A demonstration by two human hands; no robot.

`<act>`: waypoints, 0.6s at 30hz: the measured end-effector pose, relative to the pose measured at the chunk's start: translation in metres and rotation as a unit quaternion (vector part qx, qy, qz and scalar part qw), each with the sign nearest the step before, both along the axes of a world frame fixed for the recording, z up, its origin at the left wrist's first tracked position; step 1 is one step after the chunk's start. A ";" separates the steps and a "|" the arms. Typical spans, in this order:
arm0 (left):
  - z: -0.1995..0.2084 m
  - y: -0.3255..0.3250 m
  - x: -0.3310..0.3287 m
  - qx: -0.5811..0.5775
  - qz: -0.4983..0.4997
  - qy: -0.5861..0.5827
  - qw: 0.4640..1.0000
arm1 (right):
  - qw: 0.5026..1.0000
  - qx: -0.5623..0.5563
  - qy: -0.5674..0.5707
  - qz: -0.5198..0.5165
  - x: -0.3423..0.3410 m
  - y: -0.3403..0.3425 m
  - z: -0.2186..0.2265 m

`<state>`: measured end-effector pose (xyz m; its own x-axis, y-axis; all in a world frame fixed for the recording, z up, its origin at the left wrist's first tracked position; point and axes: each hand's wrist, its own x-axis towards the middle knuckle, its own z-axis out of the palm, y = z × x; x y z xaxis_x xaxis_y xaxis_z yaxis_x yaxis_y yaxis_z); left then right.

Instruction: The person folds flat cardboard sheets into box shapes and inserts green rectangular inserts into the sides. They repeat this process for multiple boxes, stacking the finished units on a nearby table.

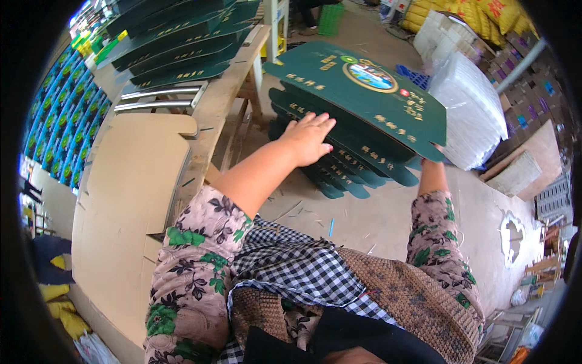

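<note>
Work is standing partway along, as I am judging it through the head view. A thick stack of dark green, gold-printed flat cardboard blanks [364, 112] is sitting ahead of the person, above the grey concrete floor [388, 221] and to the right of the long pale wooden counter [224, 100]. These pieces are already bearing their print and cut outlines, but they are lying flat, with no box yet standing up among them, and their lower edges are stepping out unevenly.

The bare left hand [308, 138] is opening flat, fingers extended, against the stack's near side below the top blank. The right hand [431, 162] is mostly hiding behind the right corner, so I am not able to tell whether it is gripping or only steadying.

A second stack of dark green printed cardboard blanks [182, 54] is waiting on the counter's far end, and a large plain tan cardboard sheet [130, 200] is covering the nearer part.

Among containers, I am seeing a bright green plastic basket [331, 19], a blue latticed plastic basket [413, 77] and bulging yellow woven sacks [497, 13]; none is showing me its contents.
</note>
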<state>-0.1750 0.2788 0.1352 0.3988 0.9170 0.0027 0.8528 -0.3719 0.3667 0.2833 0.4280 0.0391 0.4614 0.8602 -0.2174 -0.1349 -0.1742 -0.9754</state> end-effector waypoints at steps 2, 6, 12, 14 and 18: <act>-0.004 -0.027 -0.016 0.017 -0.006 -0.039 0.999 | 0.998 -0.002 -0.050 -0.030 0.016 -0.024 0.010; -0.024 -0.134 -0.100 0.180 0.064 -0.083 0.978 | 0.901 0.237 -0.241 -0.270 0.002 -0.099 0.100; -0.026 -0.411 -0.275 0.179 0.720 0.171 0.649 | 0.826 0.454 -0.155 0.295 -0.231 -0.139 0.168; -0.023 -0.510 -0.278 -0.032 0.861 0.268 0.432 | 0.758 0.378 -0.234 0.477 -0.341 -0.124 0.159; -0.034 -0.645 -0.235 -0.059 0.925 0.107 0.359 | 0.623 0.335 -0.469 0.528 -0.537 -0.093 0.132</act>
